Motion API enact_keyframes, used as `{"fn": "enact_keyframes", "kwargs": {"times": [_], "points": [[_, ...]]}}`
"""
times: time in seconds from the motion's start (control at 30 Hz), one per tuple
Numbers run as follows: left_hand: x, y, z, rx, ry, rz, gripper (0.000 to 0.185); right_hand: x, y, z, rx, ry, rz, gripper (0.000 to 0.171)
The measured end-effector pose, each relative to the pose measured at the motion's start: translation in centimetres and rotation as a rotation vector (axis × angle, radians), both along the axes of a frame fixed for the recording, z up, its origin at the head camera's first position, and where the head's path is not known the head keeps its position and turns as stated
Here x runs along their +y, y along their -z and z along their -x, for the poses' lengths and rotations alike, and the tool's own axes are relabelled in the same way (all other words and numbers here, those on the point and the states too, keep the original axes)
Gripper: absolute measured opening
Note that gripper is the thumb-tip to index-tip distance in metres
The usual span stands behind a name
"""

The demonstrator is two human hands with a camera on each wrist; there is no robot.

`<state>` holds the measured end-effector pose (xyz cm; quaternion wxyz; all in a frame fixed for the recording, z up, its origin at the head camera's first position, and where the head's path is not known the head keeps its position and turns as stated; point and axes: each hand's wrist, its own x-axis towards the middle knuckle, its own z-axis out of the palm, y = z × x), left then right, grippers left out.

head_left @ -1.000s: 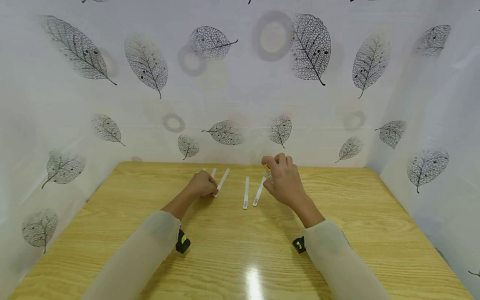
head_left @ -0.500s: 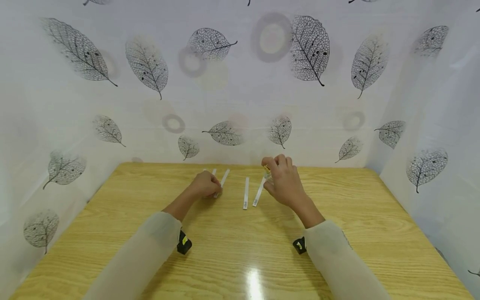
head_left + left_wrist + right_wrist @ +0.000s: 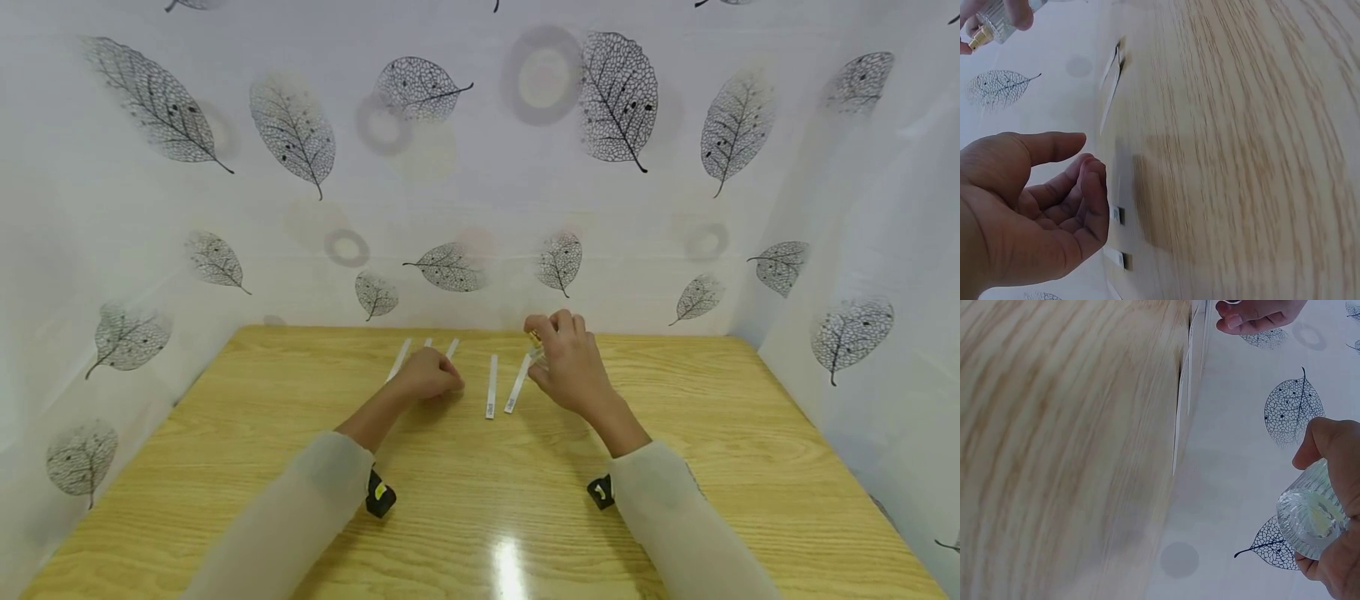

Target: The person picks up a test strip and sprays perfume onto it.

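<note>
My right hand (image 3: 561, 360) grips a small clear ribbed glass bottle (image 3: 1312, 519) with a gold nozzle (image 3: 534, 337), holding it just above the far middle of the wooden table (image 3: 480, 492). Several narrow white paper strips lie on the table; two of them (image 3: 492, 386) (image 3: 518, 383) are just left of that hand. My left hand (image 3: 433, 379) hovers over the strips further left (image 3: 398, 360), its fingers loosely curled and holding nothing, as the left wrist view (image 3: 1085, 159) shows.
Leaf-patterned white sheeting (image 3: 480, 167) walls in the table at the back and on both sides. The strips (image 3: 1110, 94) lie close to the back wall. A black wrist camera (image 3: 380, 493) sits under each sleeve.
My left hand has slid to the right, uncovering the leftmost strip and covering the one it touched before. The right hand and the bottle have stayed put.
</note>
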<state>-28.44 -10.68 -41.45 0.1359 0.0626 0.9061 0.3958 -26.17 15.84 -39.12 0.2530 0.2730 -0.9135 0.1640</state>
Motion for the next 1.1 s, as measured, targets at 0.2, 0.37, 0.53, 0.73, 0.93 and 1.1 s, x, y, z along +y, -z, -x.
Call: {"fn": "enact_keyframes", "kwargs": {"times": [0.2,0.37,0.53,0.73,0.93,1.1], "points": [[1.0,0.1,-0.3,-0.013,0.034,-0.011,0.017,0.2,-0.1,-0.1,-0.008,-0.003,0.000,0.056],[1.6,0.4,-0.6,-0.048,0.058,-0.022,0.017,0.3,0.0,0.0,-0.008,-0.008,0.004,0.055],[2.4,0.4,-1.1,-0.102,0.092,-0.057,0.018,0.4,0.0,0.0,-0.006,-0.008,0.000,0.055],[3.2,0.6,-1.5,-0.153,0.095,-0.104,0.020,0.5,-0.3,0.1,-0.006,-0.001,-0.015,0.056],[3.8,0.6,-1.4,-0.200,0.044,-0.064,0.027,0.6,-0.6,0.0,-0.010,0.001,-0.015,0.055],[4.2,0.4,-1.2,-0.227,0.018,-0.037,0.029,0.6,-0.5,-0.1,-0.011,0.004,-0.020,0.055]]}}
